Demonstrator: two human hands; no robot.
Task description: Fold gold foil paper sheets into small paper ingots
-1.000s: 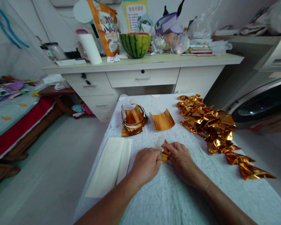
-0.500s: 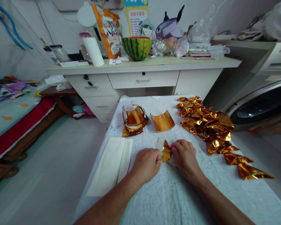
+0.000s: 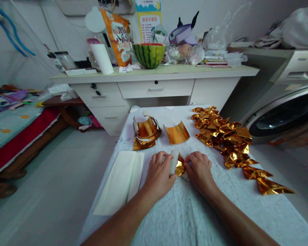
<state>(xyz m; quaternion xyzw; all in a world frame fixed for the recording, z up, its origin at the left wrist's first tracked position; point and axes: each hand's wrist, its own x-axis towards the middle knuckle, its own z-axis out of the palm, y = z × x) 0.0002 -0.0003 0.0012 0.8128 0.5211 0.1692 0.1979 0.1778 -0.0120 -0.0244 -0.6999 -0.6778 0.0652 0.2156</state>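
Observation:
A small white roll with a gold foil flap (image 3: 180, 166) lies between my hands on the pale tablecloth (image 3: 174, 212). My left hand (image 3: 159, 172) is closed round the white part (image 3: 173, 162), thumb at its near end. My right hand (image 3: 199, 170) pinches the right edge of the foil. Beyond them sit a curved gold sheet (image 3: 178, 133) and a stack of curled gold sheets (image 3: 146, 131) with white edges. White paper sheets (image 3: 118, 181) lie flat to the left. A long heap of folded gold foil pieces (image 3: 223, 135) stretches along the right side.
Behind the table stands a white cabinet (image 3: 154, 78) bearing a cut watermelon (image 3: 149, 55), an orange pouch (image 3: 118, 39) and a white paper roll (image 3: 102, 58). A washing machine (image 3: 292, 82) is at the right. A bed (image 3: 17, 126) is at the left.
The fingers of my left hand have spread from a fist to a grip along the white roll, which now shows more. The whole view has shifted slightly.

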